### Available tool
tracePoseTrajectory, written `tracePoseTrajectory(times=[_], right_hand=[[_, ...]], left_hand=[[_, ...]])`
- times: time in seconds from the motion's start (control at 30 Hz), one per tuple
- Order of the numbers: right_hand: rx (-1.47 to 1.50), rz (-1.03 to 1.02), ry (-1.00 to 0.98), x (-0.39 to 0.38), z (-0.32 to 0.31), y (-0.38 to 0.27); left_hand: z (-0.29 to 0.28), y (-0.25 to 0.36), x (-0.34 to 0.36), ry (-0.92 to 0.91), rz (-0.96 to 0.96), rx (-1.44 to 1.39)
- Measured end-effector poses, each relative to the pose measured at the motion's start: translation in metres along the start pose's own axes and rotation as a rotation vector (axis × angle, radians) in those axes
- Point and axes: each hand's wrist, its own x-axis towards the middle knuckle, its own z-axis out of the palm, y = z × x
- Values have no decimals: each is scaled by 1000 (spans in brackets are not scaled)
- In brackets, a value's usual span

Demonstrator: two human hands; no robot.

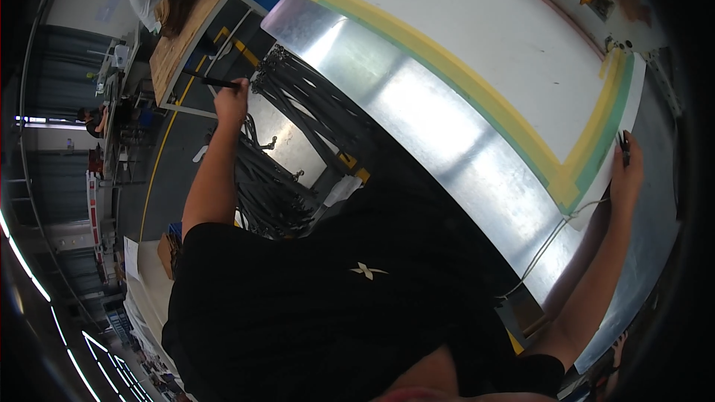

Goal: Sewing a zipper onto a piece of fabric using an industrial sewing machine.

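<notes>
On my left I see a plywood-topped workbench [167,65], grey floor [186,145] crossed by a yellow line [159,152], blue-grey curtains [59,67] and lit tube lights [27,260].

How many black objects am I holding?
2: a slim black rod in your left hand and a small black object, partly covered, in your right hand. More could be hidden.

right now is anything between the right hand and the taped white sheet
Nothing visible is: the right hand, holding a small black object, is at the right edge of the white sheet. A pale cord lies by its lower corner, below the hand in view.
</notes>
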Motion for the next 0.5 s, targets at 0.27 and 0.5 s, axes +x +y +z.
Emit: tracePoseTrajectory(times=[0.27, 0.5], right_hand=[[31, -71, -8, 7, 8, 24], [28, -54, -32, 8, 0, 17]], left_hand=[[79, 12, -120, -554, 152, -91], [99, -80, -119, -973, 215, 352]])
